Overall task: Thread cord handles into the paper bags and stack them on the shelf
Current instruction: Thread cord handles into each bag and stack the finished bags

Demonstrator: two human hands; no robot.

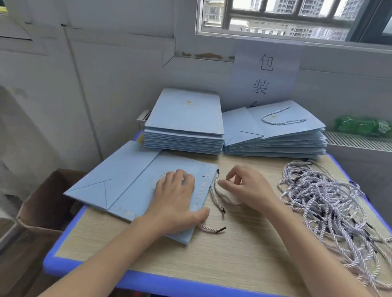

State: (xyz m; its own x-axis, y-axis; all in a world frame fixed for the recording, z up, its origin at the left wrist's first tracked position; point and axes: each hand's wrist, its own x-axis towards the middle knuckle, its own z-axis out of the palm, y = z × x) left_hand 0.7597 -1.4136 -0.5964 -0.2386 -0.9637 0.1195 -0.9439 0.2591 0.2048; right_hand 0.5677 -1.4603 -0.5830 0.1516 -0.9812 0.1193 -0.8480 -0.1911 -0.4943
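One flat paper bag (141, 186) lies on the table (241, 251), its cord (215, 193) only partly threaded. A finished stack (274, 135) waits behind, beside an untouched stack (185, 124); many loose cords (326, 199) remain. The left hand (175, 200) presses the bag with fingers spread flat. The right hand (245, 189) pinches the cord.

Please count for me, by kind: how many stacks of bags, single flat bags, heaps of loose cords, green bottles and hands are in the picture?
Stacks of bags: 2 (left stack, right stack)
Flat bag: 1
Cord heap: 1
Green bottle: 1
Hands: 2 (left hand, right hand)
Total: 7
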